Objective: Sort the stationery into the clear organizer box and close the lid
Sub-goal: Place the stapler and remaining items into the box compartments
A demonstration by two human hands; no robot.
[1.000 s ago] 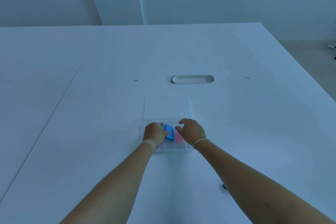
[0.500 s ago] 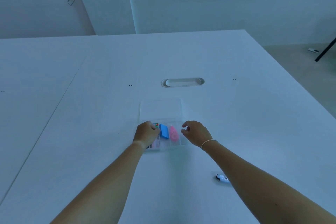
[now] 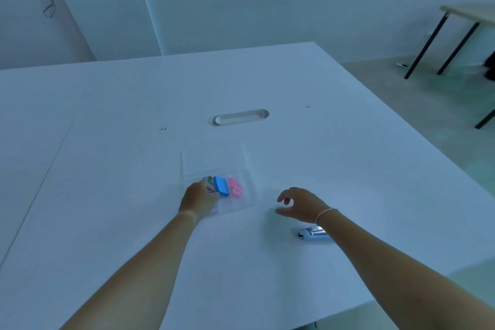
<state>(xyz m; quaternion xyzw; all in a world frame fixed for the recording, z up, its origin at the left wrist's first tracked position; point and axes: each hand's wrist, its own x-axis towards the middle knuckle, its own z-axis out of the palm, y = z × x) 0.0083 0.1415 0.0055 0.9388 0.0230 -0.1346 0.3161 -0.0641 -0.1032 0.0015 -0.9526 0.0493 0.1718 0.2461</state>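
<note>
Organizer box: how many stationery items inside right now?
3 visible in the clear organizer box: a small multicoloured item at the left hand, a blue block in the middle, a pink correction tape to its right. The hand may hide more.

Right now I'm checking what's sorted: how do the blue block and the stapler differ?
The blue block lies inside the clear organizer box, beside the left hand; the stapler lies outside it on the table, partly hidden under the right forearm. The block is solid blue, the stapler pale and shiny. Neither is held.
</note>
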